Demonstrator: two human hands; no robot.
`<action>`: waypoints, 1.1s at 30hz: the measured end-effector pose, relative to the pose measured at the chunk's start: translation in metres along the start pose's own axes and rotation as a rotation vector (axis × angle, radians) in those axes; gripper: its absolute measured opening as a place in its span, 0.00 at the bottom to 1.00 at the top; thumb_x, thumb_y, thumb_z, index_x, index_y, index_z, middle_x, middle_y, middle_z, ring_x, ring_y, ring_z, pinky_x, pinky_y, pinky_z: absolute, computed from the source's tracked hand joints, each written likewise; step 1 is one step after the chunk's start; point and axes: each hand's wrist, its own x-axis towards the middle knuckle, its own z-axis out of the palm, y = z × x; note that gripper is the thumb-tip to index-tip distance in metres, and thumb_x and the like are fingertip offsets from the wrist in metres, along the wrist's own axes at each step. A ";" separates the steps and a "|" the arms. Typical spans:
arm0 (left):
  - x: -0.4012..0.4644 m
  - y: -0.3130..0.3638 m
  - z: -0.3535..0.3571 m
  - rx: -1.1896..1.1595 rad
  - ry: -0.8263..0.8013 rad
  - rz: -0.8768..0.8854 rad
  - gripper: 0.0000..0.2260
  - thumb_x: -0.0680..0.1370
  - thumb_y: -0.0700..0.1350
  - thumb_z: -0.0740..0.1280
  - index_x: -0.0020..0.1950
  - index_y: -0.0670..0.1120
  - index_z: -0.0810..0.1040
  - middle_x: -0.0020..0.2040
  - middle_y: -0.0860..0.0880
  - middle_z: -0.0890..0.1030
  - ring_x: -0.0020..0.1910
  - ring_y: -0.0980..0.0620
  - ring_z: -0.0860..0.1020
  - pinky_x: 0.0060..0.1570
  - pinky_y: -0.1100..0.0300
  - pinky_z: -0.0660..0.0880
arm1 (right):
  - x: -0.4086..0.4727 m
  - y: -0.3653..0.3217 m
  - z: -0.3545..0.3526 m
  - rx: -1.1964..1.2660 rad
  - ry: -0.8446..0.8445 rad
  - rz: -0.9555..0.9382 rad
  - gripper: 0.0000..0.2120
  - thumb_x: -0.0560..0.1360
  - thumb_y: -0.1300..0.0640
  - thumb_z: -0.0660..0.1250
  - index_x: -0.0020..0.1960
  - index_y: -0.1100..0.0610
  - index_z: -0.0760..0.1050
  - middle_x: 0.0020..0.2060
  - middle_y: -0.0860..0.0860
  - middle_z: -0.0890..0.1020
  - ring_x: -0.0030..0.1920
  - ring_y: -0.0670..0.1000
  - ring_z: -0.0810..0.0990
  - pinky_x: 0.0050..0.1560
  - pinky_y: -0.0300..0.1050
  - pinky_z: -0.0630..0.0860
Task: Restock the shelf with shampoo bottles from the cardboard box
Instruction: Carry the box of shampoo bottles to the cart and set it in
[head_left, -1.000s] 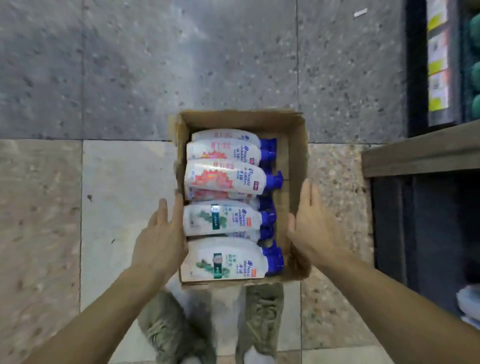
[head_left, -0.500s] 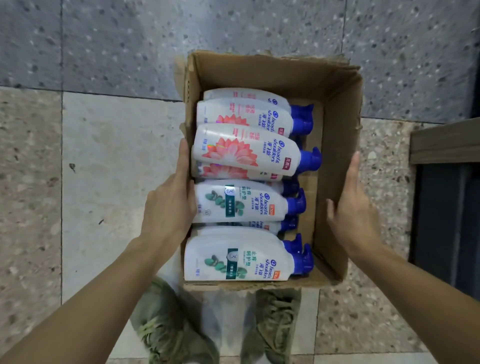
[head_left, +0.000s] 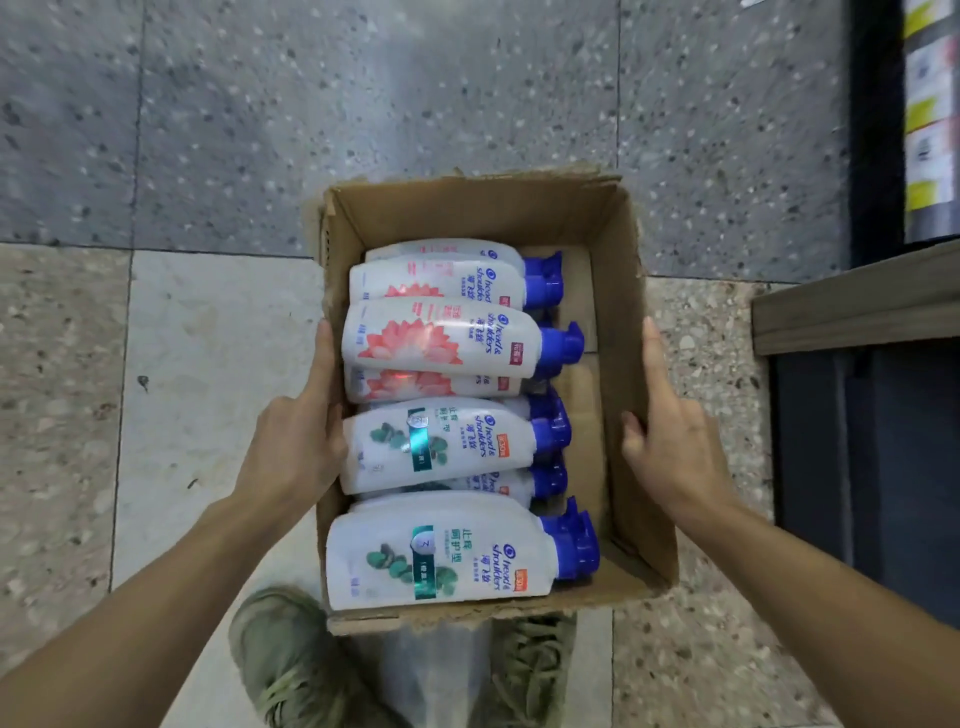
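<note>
Speckled stone floor (head_left: 218, 364) underfoot, shelf (head_left: 852, 306) edging in at right. Gripping cardboard box (head_left: 618, 291) by both side walls, left hand (head_left: 298, 441) and right hand (head_left: 670, 447) clamped apart. Probably heavy, sagging: supporting underneath. Shampoo bottles (head_left: 441, 343) lying inside, likely slippery.

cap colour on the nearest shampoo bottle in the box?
Blue cap on the nearest shampoo bottle; clearest in the head view.

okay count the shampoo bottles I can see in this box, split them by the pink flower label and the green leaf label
Pink flower label: 4, the far one's label mostly hidden
Green leaf label: 3
Total: 7 shampoo bottles showing in the cardboard box; any lying underneath are hidden.
</note>
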 end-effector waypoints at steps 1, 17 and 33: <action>-0.008 0.002 -0.008 0.002 -0.006 -0.004 0.39 0.78 0.39 0.60 0.78 0.58 0.38 0.24 0.51 0.70 0.22 0.52 0.69 0.22 0.64 0.59 | -0.002 -0.004 -0.012 -0.006 -0.013 -0.028 0.51 0.74 0.64 0.69 0.77 0.41 0.35 0.27 0.47 0.73 0.26 0.45 0.73 0.25 0.38 0.69; -0.150 0.158 -0.398 -0.046 0.149 0.112 0.44 0.76 0.40 0.65 0.72 0.72 0.39 0.53 0.42 0.84 0.48 0.40 0.81 0.40 0.56 0.75 | -0.126 -0.219 -0.387 -0.059 0.031 -0.135 0.55 0.72 0.61 0.68 0.71 0.32 0.27 0.27 0.47 0.67 0.40 0.61 0.80 0.40 0.50 0.72; -0.156 0.406 -0.847 -0.006 0.333 0.369 0.33 0.77 0.40 0.67 0.78 0.54 0.57 0.61 0.50 0.81 0.57 0.51 0.80 0.55 0.53 0.77 | -0.102 -0.439 -0.824 -0.106 0.277 -0.329 0.52 0.70 0.63 0.66 0.77 0.38 0.34 0.33 0.52 0.75 0.31 0.50 0.75 0.27 0.41 0.68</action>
